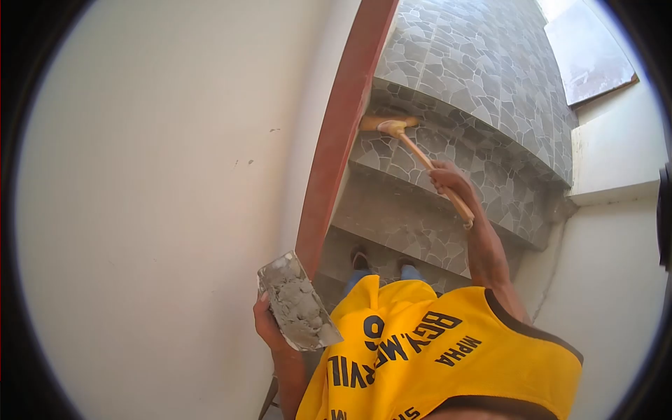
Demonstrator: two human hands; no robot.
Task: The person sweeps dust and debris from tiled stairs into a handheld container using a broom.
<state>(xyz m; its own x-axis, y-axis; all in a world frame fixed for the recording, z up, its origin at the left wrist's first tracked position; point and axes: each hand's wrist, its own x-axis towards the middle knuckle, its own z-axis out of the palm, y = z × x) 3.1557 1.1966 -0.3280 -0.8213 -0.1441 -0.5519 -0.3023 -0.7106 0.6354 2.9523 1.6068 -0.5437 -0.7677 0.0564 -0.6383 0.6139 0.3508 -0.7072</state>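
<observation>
My left hand [264, 320] grips a rectangular plasterer's hawk [285, 266] from below and at its edge. Wet grey mortar [299, 311] covers most of the hawk. My right hand [451, 178] is closed around the pale handle of a hand broom [418, 152], reaching out over the stairs. The broom's yellowish head lies on a step [381, 150], close against the red-brown skirting board [329, 150]. Part of my left hand is hidden behind the hawk.
A cream wall [161, 210] with a few small chips rises on the left. Stone-patterned floor tiles [476, 49] lie above the stairs. To the right stands a white wall [609, 266], with a pale panel [588, 52] higher up. My feet [360, 259] are on a lower step.
</observation>
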